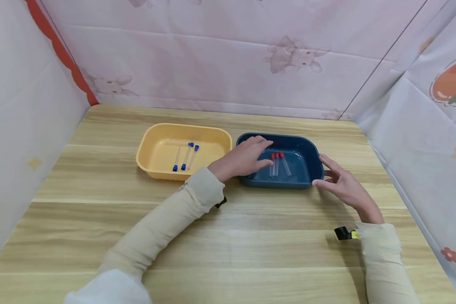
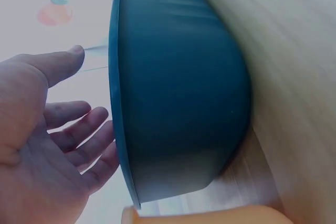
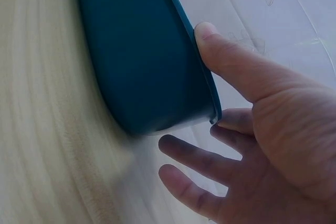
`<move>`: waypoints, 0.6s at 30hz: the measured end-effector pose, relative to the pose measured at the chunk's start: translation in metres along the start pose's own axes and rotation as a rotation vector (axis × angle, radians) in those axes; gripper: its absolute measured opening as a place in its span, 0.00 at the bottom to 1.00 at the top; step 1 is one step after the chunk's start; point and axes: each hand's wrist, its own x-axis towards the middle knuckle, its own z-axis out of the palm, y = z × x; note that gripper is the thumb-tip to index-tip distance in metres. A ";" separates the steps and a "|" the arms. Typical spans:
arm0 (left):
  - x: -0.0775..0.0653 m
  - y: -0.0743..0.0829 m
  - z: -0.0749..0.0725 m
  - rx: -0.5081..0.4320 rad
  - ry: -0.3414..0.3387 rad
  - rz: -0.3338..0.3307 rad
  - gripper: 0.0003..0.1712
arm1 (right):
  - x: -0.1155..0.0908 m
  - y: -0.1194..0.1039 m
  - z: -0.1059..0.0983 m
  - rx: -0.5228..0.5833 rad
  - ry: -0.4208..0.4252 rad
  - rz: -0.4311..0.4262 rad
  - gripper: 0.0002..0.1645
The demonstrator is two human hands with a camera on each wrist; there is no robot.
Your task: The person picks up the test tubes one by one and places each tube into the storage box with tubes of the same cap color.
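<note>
In the head view, three clear tubes with red caps [image 1: 277,155] lie side by side in a dark blue plastic bin [image 1: 296,185]. Over the bin's left part is my left hand [image 1: 247,157], palm down and fingers spread, with nothing held. The left wrist view has its fingertips right at the bin's rim [image 2: 116,77]. My right hand [image 1: 343,186] is at the bin's right end, its thumb and forefinger extended along the rim. In the right wrist view the thumb [image 3: 210,38] touches the rim, while two lower fingers [image 3: 191,153] stand away from the wall.
Left of the blue bin stands a yellow bin [image 1: 148,171] with several blue-capped tubes [image 1: 191,157] lying loose in it. My left forearm [image 1: 167,223] passes in front of its right corner. A printed cloth wall [image 1: 220,71] borders the wooden table [image 1: 251,249] at the back.
</note>
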 end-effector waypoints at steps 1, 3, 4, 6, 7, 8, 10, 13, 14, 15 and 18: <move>-0.002 0.000 -0.001 -0.005 0.000 -0.002 0.41 | 0.000 0.000 0.000 0.000 0.000 0.000 0.51; -0.006 0.000 -0.002 -0.019 0.003 -0.003 0.41 | 0.000 0.001 -0.001 -0.006 0.001 0.002 0.51; -0.008 -0.001 -0.002 -0.026 0.003 -0.004 0.41 | 0.000 0.001 -0.001 -0.011 0.001 0.002 0.51; -0.012 -0.001 -0.003 -0.031 0.004 -0.004 0.41 | 0.000 0.001 -0.002 -0.017 0.001 0.002 0.50; -0.014 -0.002 -0.003 -0.032 0.007 -0.003 0.41 | 0.000 0.001 -0.002 -0.023 0.000 0.003 0.50; -0.016 -0.002 -0.003 -0.035 0.010 -0.001 0.41 | 0.001 0.000 -0.002 -0.028 -0.001 0.004 0.50; -0.020 -0.002 -0.004 -0.039 0.016 0.001 0.41 | 0.001 0.000 -0.002 -0.038 -0.003 0.008 0.50; -0.026 -0.003 -0.006 -0.040 0.026 0.004 0.40 | 0.000 -0.001 -0.002 -0.066 -0.009 0.020 0.50; -0.029 -0.003 -0.006 -0.041 0.030 0.004 0.40 | -0.001 -0.001 -0.002 -0.075 -0.010 0.030 0.50; -0.031 -0.004 -0.007 -0.040 0.035 0.003 0.40 | -0.002 -0.002 -0.002 -0.082 -0.010 0.039 0.50; -0.038 -0.004 -0.009 -0.047 0.053 0.003 0.40 | -0.003 -0.003 -0.002 -0.089 -0.014 0.056 0.51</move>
